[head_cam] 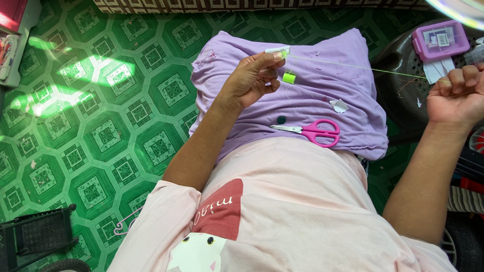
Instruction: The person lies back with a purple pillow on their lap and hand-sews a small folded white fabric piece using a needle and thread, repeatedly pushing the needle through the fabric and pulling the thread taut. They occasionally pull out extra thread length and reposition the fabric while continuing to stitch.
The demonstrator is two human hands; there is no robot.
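Fingers [269, 60] of both hands stretch green thread [353, 65] taut, running left-right.

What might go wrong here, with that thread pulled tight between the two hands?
The green thread is stretched taut from the left hand to the right hand; a harder pull might snap it or slip it out of the pinch. The small green spool sits loose on the purple pillow and may roll off. The pink scissors lie close to the person's body on the soft pillow, so they might slide down.
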